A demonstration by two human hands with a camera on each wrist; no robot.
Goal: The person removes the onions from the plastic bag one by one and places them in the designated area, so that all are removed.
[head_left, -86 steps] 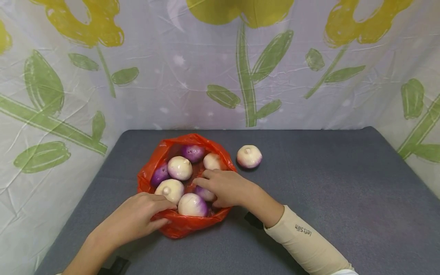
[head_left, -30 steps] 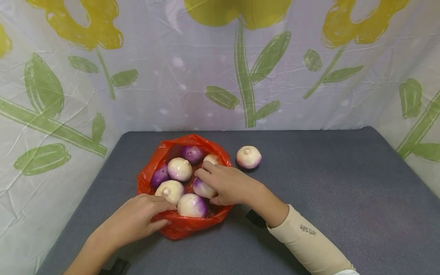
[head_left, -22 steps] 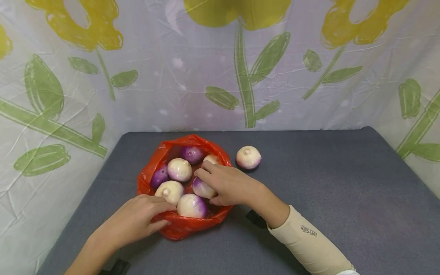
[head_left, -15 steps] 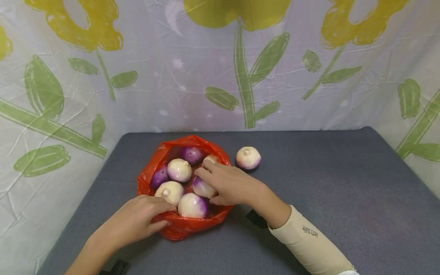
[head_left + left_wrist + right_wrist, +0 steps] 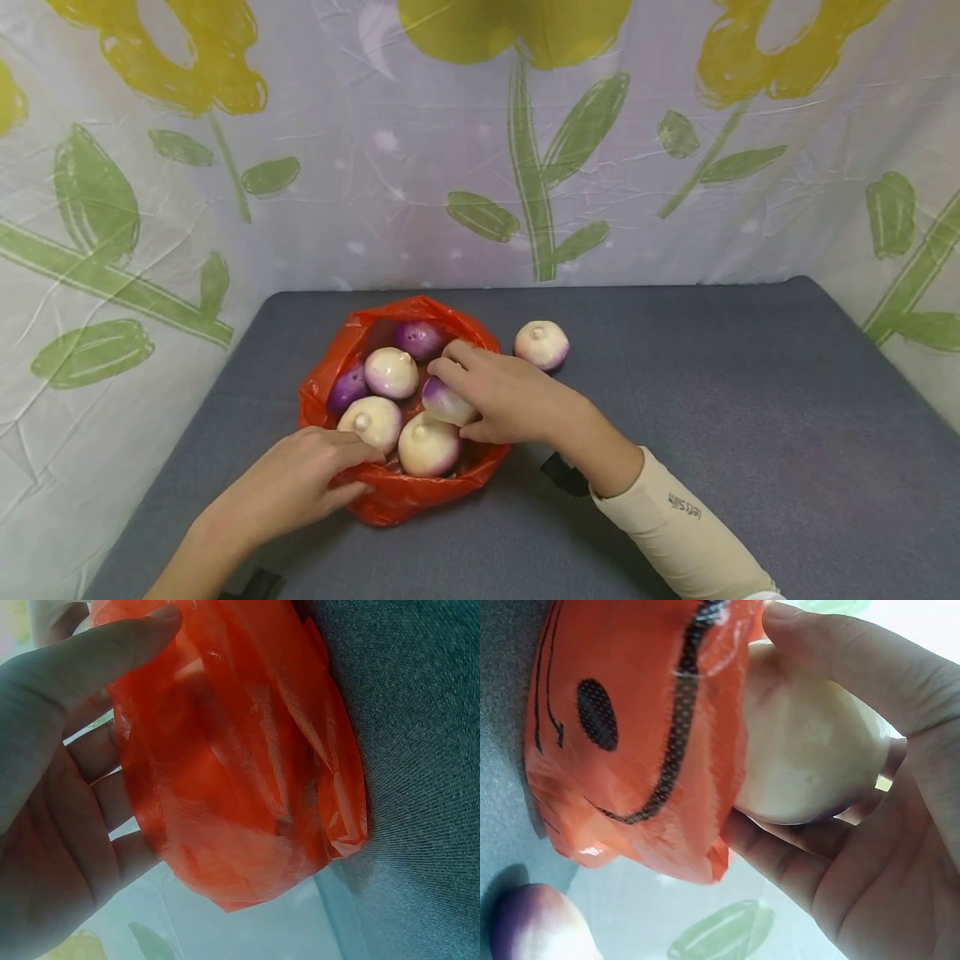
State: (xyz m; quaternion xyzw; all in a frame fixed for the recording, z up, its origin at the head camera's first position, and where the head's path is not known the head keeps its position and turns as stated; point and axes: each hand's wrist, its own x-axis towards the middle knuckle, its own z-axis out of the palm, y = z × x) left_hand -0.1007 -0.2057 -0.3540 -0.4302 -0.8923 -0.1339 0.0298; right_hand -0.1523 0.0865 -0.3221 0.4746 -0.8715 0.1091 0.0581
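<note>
A red plastic bag (image 5: 401, 500) stands with its mouth spread, holding several white-and-purple turnips. My right hand (image 5: 517, 398) reaches over the bag's right side and grips a turnip (image 5: 814, 739) between thumb and fingers, near the rim. Beside it in the bag, a pale turnip (image 5: 429, 446) lies at the front with its nub up. My left hand (image 5: 300, 467) holds the bag's front left rim, its thumb outside and fingers on the inner side. In the left wrist view the thumb (image 5: 142, 641) presses the red plastic.
One loose turnip (image 5: 542, 343) lies on the dark grey tabletop (image 5: 712, 417), just right of the bag. A white curtain (image 5: 360, 167) printed with yellow flowers hangs behind the table and along both sides.
My right hand has risen slightly, drawing its turnip up between the fingers. The front turnip has rolled, so its nub now shows. My left hand stays at the rim.
</note>
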